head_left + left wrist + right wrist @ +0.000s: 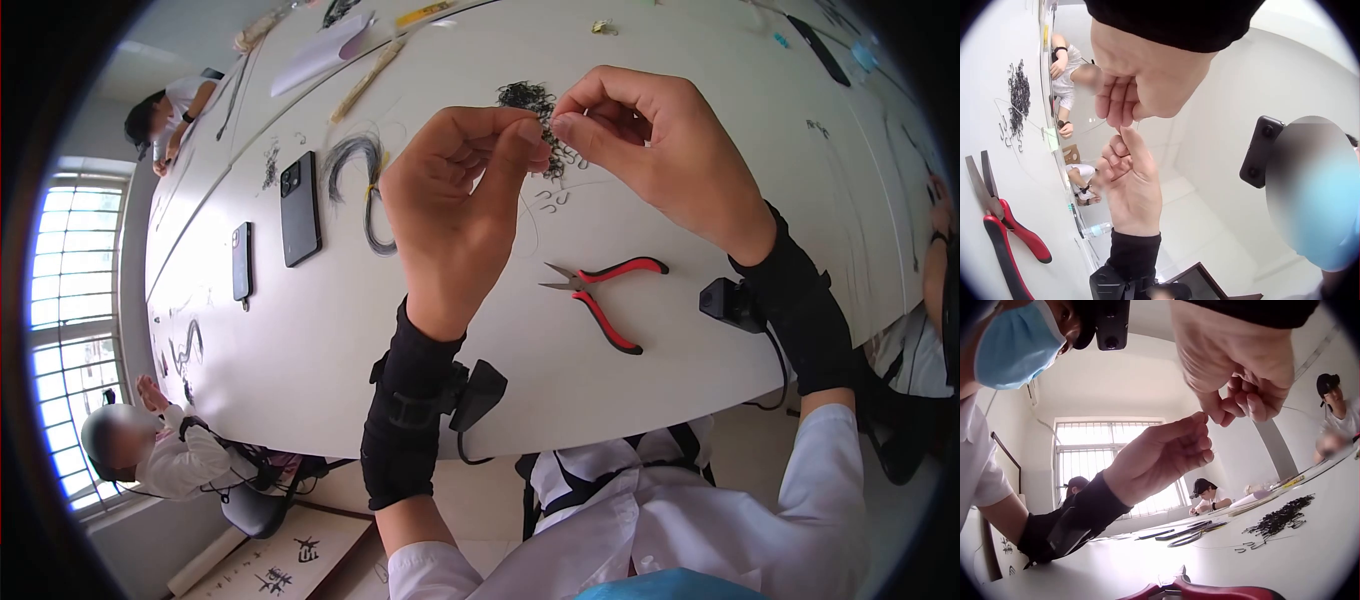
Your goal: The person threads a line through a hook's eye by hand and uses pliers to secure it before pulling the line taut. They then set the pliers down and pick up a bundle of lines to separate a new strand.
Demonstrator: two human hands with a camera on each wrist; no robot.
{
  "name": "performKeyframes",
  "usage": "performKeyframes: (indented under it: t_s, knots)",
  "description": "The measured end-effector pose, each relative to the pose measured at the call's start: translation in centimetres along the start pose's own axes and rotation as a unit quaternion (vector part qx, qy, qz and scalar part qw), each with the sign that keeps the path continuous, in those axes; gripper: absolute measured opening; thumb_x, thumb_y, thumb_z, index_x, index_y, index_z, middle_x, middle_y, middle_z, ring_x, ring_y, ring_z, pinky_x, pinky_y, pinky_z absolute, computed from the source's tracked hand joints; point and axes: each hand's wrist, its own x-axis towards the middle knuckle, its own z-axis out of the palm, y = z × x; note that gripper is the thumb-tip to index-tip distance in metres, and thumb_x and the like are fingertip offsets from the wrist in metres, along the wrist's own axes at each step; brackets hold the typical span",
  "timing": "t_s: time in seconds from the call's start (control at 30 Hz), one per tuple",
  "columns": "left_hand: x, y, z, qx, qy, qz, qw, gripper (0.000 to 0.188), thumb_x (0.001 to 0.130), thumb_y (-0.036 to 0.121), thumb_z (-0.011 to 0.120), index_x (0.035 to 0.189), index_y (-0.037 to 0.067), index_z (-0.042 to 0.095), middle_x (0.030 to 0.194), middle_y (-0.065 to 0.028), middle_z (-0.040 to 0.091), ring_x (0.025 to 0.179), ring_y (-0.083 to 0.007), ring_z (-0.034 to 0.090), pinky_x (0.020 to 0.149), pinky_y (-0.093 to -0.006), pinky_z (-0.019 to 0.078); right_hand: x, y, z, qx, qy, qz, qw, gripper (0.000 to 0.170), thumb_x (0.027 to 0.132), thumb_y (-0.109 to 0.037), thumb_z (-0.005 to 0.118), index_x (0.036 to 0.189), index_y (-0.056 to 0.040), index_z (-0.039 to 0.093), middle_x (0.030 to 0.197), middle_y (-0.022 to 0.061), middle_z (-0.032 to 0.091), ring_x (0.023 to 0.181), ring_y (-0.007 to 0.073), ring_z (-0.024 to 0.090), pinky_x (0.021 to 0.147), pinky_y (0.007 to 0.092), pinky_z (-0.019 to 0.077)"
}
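Raised over the table, my left hand (455,200) and right hand (670,150) meet nearly fingertip to fingertip, each pinching with thumb and forefinger. A thin fishing line (1094,128) runs from between them in the left wrist view; whatever else the fingertips grip is too small to tell. Behind the hands lies a pile of small black fish hooks (525,97), with several loose ones at its near side. Red-and-black pliers (582,284) rest on the table nearer my body, their jaws spread and pointing left.
Left of my hands lie a bundle of dark line (372,222), a large dark phone (301,210) and a smaller phone (242,262). Farther back are a wooden stick (368,80) and white paper (320,60). Other people (185,105) sit around the table.
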Motion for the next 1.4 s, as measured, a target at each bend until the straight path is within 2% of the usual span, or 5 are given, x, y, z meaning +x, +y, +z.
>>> performKeyframes:
  t_s: [0.17,0.47,0.7,0.9,1.4]
  knots:
    - [0.1,-0.3,0.0,0.035,0.019,0.008,0.999,0.009,0.095,0.002,0.068,0.098,-0.006,0.068,0.086,-0.0091,0.073,0.08,-0.0125,0.07,0.077,-0.0256,0.0554,-0.9,-1.8,0.6,-0.089,0.05,-0.14,0.985,0.009,0.091,-0.008,0.071,0.091,-0.0003,0.067,0.071,0.0096,0.063,0.061,0.0197,0.06,0.059,0.0308,0.0491]
    - [-0.4,0.4,0.5,0.04,-0.047,-0.01,0.998,0.011,0.096,0.003,0.068,0.101,-0.008,0.068,0.087,-0.0103,0.072,0.081,-0.0136,0.069,0.079,-0.0272,0.056,0.3,0.3,-0.8,-0.001,0.034,-0.048,0.998,0.01,0.098,-0.012,0.068,0.1,-0.0013,0.068,0.079,-0.0021,0.06,0.072,0.0015,0.052,0.063,0.0213,0.0431]
    - [0.0,-0.1,0.0,0.003,0.003,0.012,1.0,0.011,0.096,0.003,0.069,0.099,-0.007,0.067,0.087,-0.0098,0.072,0.081,-0.0136,0.069,0.078,-0.0262,0.0552,-0.6,-1.5,-0.2,-0.073,0.008,-0.058,0.996,0.01,0.09,-0.008,0.071,0.094,0.0008,0.068,0.073,0.0084,0.065,0.061,0.0143,0.058,0.06,0.0286,0.0481]
    - [-0.2,0.2,0.6,0.049,-0.015,-0.008,0.999,0.006,0.095,0.0,0.067,0.097,-0.006,0.067,0.085,-0.0095,0.072,0.08,-0.0124,0.069,0.078,-0.0254,0.0549,-0.9,-2.2,-0.4,-0.113,0.054,-0.165,0.978,0.007,0.095,-0.009,0.069,0.096,-0.0023,0.068,0.075,-0.0019,0.059,0.064,0.0044,0.048,0.058,0.023,0.0375]
    - [-0.1,-0.5,0.2,0.014,0.005,0.0,1.0,0.008,0.096,0.003,0.068,0.098,-0.005,0.067,0.086,-0.0089,0.072,0.08,-0.0126,0.069,0.078,-0.0265,0.0553,-1.0,-1.8,0.0,-0.084,0.026,-0.1,0.991,0.009,0.092,-0.008,0.071,0.093,0.0006,0.068,0.07,0.0065,0.061,0.06,0.0144,0.054,0.059,0.0286,0.0446]
